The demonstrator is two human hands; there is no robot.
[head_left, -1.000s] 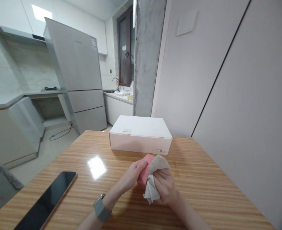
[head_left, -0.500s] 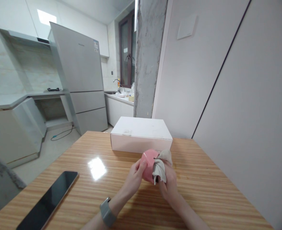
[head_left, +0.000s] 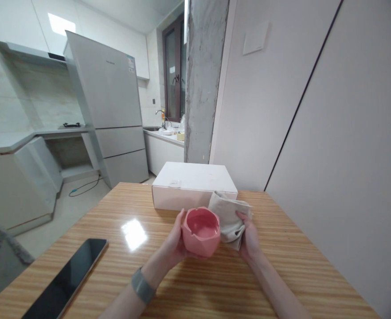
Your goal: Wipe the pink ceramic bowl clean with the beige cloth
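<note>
A pink faceted bowl with a notched rim is held up above the table, its opening facing the camera. My left hand cups it from the left side and underneath, a grey band round the wrist. Just to the right, my right hand grips a crumpled light grey cloth by its right part. The cloth hangs close beside the bowl's right edge; whether they touch is hard to tell.
Behind the hands a closed white box lies on the wood-grain table. A black phone rests at the table's left. Beyond stand a fridge, kitchen counters and a grey pillar, with a white wall on the right.
The bowl has turned so its inside now faces the camera. My right hand has moved right with the cloth, which is more spread out and away from the bowl's inside.
</note>
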